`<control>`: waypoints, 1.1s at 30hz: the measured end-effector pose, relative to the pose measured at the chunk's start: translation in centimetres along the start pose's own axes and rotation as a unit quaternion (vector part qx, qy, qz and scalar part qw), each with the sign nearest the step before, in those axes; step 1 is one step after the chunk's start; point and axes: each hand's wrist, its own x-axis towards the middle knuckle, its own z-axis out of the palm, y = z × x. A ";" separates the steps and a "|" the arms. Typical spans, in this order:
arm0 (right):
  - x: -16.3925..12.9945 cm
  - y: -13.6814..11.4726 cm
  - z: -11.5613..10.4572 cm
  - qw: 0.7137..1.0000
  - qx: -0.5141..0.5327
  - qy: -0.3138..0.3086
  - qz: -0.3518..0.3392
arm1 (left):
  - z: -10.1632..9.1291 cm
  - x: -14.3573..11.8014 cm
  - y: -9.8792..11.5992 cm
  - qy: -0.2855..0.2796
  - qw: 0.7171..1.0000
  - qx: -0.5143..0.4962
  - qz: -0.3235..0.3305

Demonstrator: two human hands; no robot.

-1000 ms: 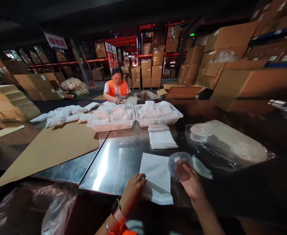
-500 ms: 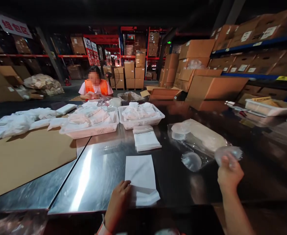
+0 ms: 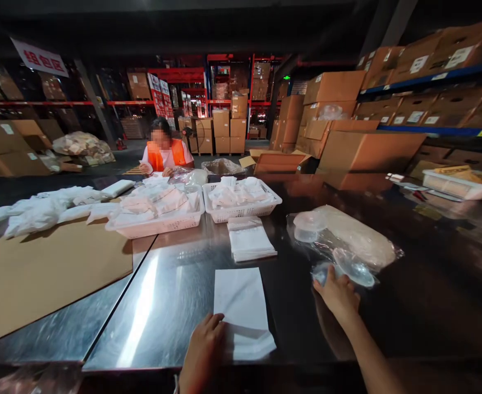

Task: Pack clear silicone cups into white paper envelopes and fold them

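A white paper envelope (image 3: pixel 241 298) lies flat near the table's front edge, its lower end folded. At the envelope's left edge, my left hand (image 3: pixel 204 347) has its fingers closed over the paper. My right hand (image 3: pixel 339 298) reaches over a clear round plastic lid (image 3: pixel 320 270), its fingers apart and touching it, covering the lid's near part. Just beyond, a second clear lid (image 3: pixel 354 268) rests against a clear plastic bag (image 3: pixel 360 238) holding a long stack of such round pieces. A few more round pieces (image 3: pixel 309 224) sit at the bag's left end.
A stack of white envelopes (image 3: pixel 251 239) lies farther back. Behind are two white baskets (image 3: pixel 165 224) (image 3: pixel 245 212) full of white packets. Cardboard (image 3: pixel 56 273) and a pile of white packets (image 3: pixel 47 205) occupy the left. A person in an orange vest (image 3: pixel 167 156) sits across the table.
My right hand has moved left, letting go of one clear lid, which now rests by the bag, and has come onto the other lid. My left hand stays at the envelope. The view has shifted slightly.
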 end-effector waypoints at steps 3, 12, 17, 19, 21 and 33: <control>1.8 -0.6 -1.3 0.999 0.011 -0.028 0.012 | 0.0 0.0 0.0 0.004 1.000 0.014 0.009; 1.0 -1.8 -3.0 0.974 0.159 -0.147 -0.067 | 0.7 -0.2 -0.2 0.024 0.999 0.031 0.024; 0.7 0.7 -1.2 0.944 0.236 -0.214 -0.085 | 1.3 -0.4 -0.4 0.039 0.998 0.037 0.020; 2.1 3.2 -1.1 0.960 0.231 -0.148 -0.058 | 1.4 -0.5 -0.4 0.043 0.998 0.038 0.021; 4.0 5.7 -0.9 0.981 0.181 -0.057 -0.033 | 1.2 -0.4 -0.3 0.030 0.999 0.027 0.016; 4.2 2.1 -2.9 0.992 0.034 0.058 -0.104 | 0.0 -0.2 0.6 0.003 1.000 0.012 -0.006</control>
